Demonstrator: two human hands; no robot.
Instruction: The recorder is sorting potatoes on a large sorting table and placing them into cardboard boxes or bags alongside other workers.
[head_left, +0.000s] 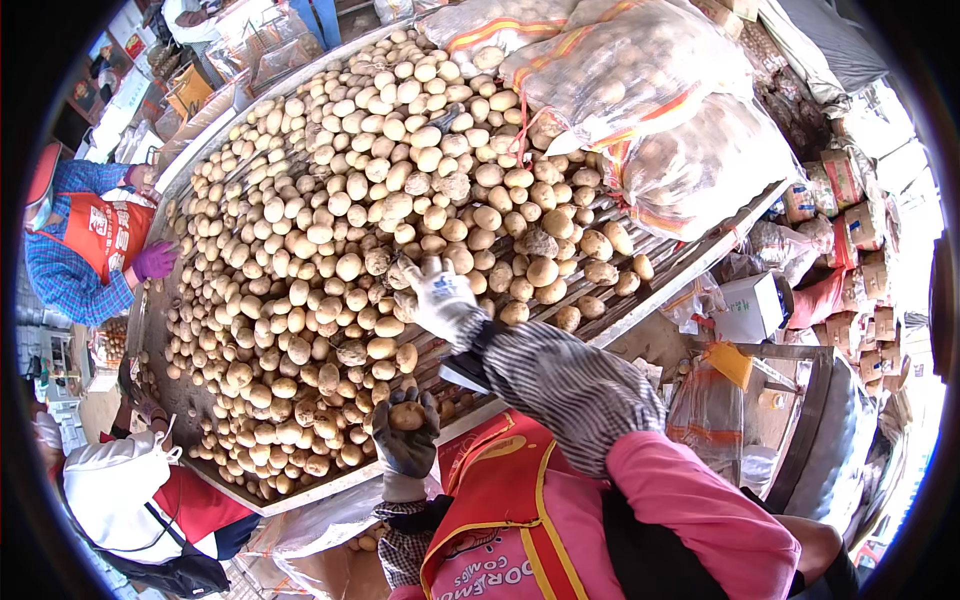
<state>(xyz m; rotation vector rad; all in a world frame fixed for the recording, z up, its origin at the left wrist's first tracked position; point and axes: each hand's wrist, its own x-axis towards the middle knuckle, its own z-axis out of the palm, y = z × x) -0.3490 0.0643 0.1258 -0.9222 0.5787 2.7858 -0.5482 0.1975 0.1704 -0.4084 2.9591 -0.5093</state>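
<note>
A large heap of potatoes (315, 217) covers a slatted sorting table. My left hand (406, 435), in a grey-coated glove, is at the near edge of the table, palm up, with a potato (407, 416) resting in its curled fingers. My right hand (442, 292), in a white knit glove, reaches over the middle of the heap. Its fingers are spread against potatoes and a dirt-crusted clump beside them; whether it grips one cannot be told. Checked sleeves cover both forearms.
Full mesh sacks (637, 82) lie on the table's far right part. The table's metal rim (675, 277) runs along the right. A person in a red apron (105, 229) and another in white (120, 495) stand at the left. A metal frame (806, 420) and a white box (748, 307) are at the right.
</note>
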